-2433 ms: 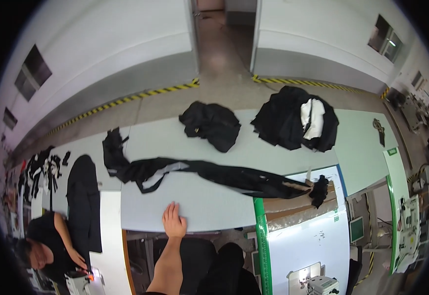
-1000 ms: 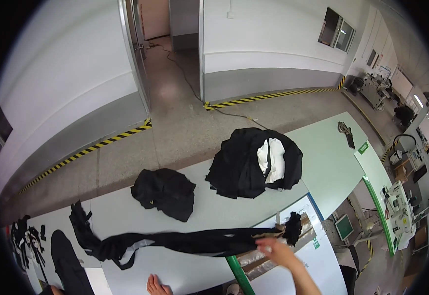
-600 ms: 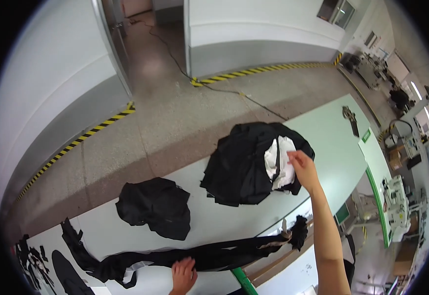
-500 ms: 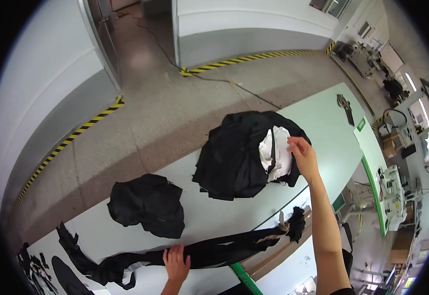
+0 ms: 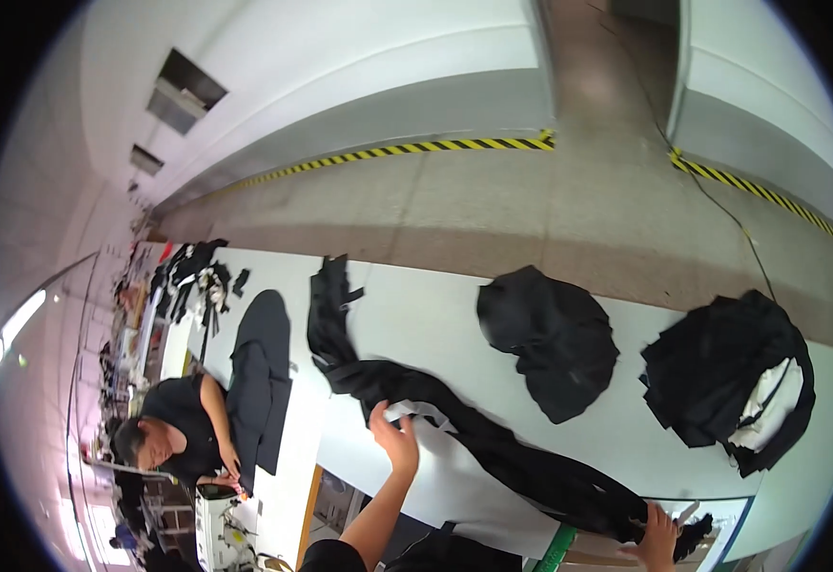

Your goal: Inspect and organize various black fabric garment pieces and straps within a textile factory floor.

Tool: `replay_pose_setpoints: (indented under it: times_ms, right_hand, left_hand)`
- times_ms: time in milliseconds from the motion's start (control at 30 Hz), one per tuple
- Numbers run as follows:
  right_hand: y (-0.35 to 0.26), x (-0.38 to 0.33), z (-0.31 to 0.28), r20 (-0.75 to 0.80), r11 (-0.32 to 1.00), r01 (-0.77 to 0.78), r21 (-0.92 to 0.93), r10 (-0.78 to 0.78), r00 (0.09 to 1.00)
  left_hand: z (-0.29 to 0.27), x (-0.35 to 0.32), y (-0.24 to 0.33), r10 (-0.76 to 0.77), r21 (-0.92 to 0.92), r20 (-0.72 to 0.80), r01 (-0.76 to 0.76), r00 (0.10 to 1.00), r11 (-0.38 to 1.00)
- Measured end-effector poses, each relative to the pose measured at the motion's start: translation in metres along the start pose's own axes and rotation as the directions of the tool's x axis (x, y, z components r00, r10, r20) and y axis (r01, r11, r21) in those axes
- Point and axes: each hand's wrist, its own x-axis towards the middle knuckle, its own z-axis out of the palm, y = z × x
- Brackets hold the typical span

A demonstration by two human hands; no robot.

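Observation:
A long black strip of cloth (image 5: 502,448) lies slantwise across the table in front of me, loosely bunched, with a white patch (image 5: 421,411) showing near its middle. My left hand (image 5: 396,444) is at the near edge of the cloth beside that white patch, thumb and fingers apart. At the strip's right end, my right hand (image 5: 658,541) rests by the cloth with its fingers spread. Just past it sits a ruffled black end (image 5: 694,537). Farther back lie a crumpled black cloth piece (image 5: 555,343) and a larger black cloth heap (image 5: 712,372) with white material (image 5: 767,405) inside.
A co-worker (image 5: 180,431) in black sits at the left by a sewing machine (image 5: 221,529), hands near dark cloth pieces (image 5: 262,381). Black and white scraps (image 5: 192,281) lie at the table's far left. A green edge (image 5: 556,549) shows near my right hand.
The view has swung left, bringing the co-worker into sight. My right hand has left the white material in the heap for the strip's right end. My left hand has moved left along the strip.

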Motion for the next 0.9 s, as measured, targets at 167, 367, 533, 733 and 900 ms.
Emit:
replay_pose_setpoints:
  times_ms: [167, 367, 533, 733, 900]
  right_hand:
    - [0.021, -0.027, 0.051, -0.329, 0.961, -0.022, -0.277, -0.074, 0.941]
    - [0.063, -0.034, 0.088, -0.388, 0.984, -0.1, -0.147, 0.035, 0.921]
    - [-0.01, -0.093, -0.019, -0.288, 0.963, -0.132, 0.234, 0.199, 0.937]
    - [-0.156, -0.206, -0.173, -0.034, 0.949, -0.19, 0.253, 0.205, 0.978]
    - [-0.166, -0.294, -0.193, -0.117, 0.998, -0.009, 0.059, 0.016, 0.993]
  left_hand:
    - [-0.023, -0.053, -0.075, -0.569, -0.464, 0.419, 0.705, 0.708, 0.536]
    - [-0.011, -0.143, -0.007, -0.045, 0.342, 0.934, 0.85, -0.355, 0.4]
    - [-0.01, -0.181, 0.057, 0.288, 0.428, 0.739, 0.755, -0.609, 0.497]
    - [0.011, -0.21, 0.098, 0.711, 0.329, 0.678, 0.942, -0.185, -0.069]
    - [-0.032, -0.145, 0.111, 0.439, 0.109, 0.86, 0.746, 0.261, -0.657]
